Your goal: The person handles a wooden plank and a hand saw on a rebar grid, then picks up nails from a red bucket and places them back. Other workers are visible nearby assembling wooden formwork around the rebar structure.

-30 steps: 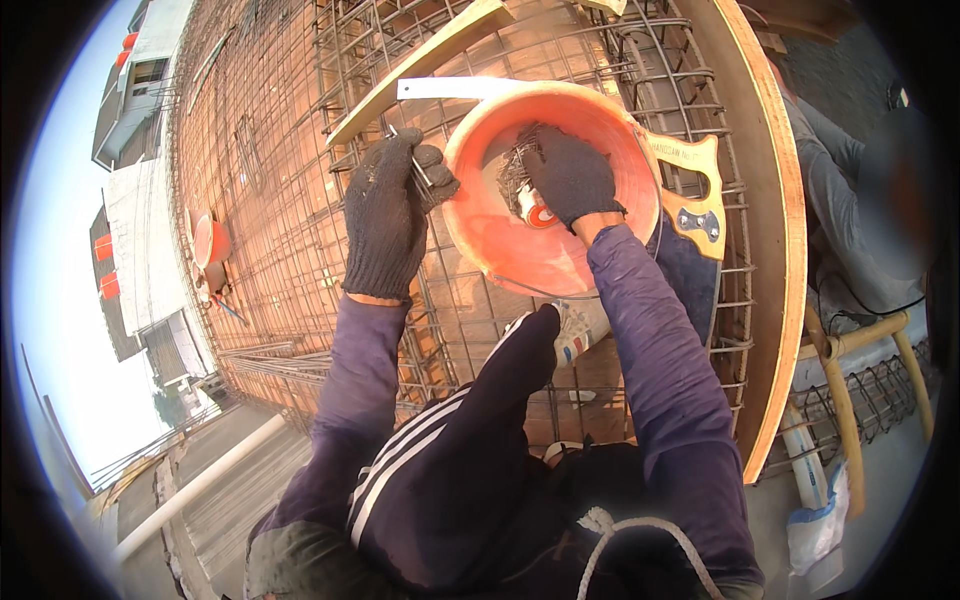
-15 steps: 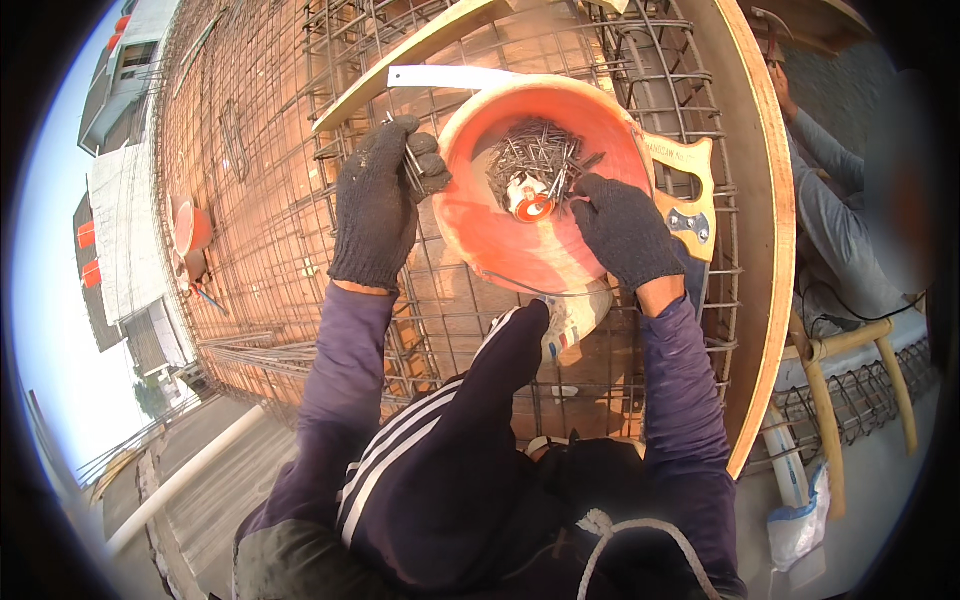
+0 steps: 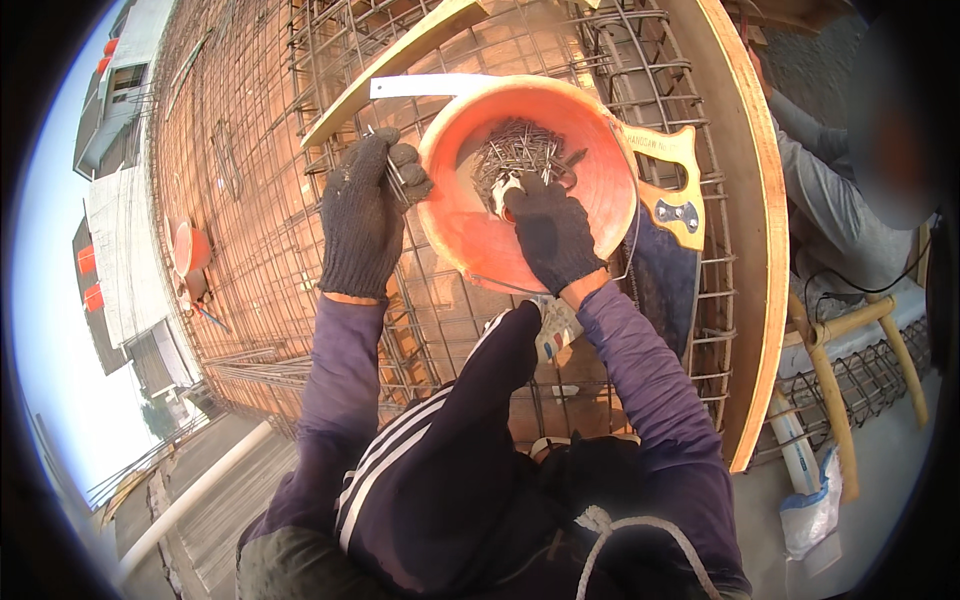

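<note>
Nails [image 3: 520, 148], too many to be counted, are heaped in one orange bucket [image 3: 600, 190], beside one small white-and-red object [image 3: 504, 192]. Two hands are seen, both covered by dark knitted gloves [image 3: 352, 250]. By the left hand [image 3: 364, 215], held just outside the bucket's left rim, several thin nails [image 3: 396, 182] are clamped in curled fingers; their exact number cannot be told. The right hand [image 3: 553, 232] is lowered into the bucket, its fingers bent and drawn in over the white-and-red object; whether anything is pinched cannot be told, the fingertips being hidden. One handsaw [image 3: 665, 262] with a wooden handle is seen along the bucket's right side. One pale flat strip [image 3: 425, 87] is partly hidden by the bucket, near one timber batten [image 3: 430, 44]. A second orange bucket [image 3: 190, 248] is seen far left.
</note>
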The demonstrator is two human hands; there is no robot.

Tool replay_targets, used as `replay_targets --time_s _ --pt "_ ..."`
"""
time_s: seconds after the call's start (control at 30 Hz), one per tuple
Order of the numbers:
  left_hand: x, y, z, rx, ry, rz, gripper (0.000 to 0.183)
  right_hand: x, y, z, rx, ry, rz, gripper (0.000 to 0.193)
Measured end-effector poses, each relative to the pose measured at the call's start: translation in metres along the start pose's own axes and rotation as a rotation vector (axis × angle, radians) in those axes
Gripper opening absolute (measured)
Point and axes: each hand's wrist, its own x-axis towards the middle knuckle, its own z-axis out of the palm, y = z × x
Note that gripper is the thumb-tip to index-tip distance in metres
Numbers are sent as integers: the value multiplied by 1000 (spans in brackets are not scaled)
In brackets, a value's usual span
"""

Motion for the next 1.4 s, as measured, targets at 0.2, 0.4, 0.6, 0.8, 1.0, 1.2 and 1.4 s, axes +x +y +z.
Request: replay_targets --time_s 0.2,0.4,0.6,0.8,1.0,1.2,1.4 --pt "1 -2 -1 -32 2 1 21 17 -2 9 -52 34 -51 19" --pt "2 -1 2 -32 -4 -15 22 13 -8 9 -225 74 -47 17" --pt "1 -1 2 -29 13 -10 22 -19 -6 -1 394 59 -14 18" --pt "1 -1 1 -3 -5 1 22 -62 12 -51 357 -8 -90 25" --pt "1 1 -2 8 -90 -3 23 -52 22 -71 376 107 102 23" --pt "-1 0 -3 63 -32 26 26 -33 37 -69 332 111 169 19" --pt "-1 0 -2 15 -23 2 24 -17 41 -53 318 100 152 22"
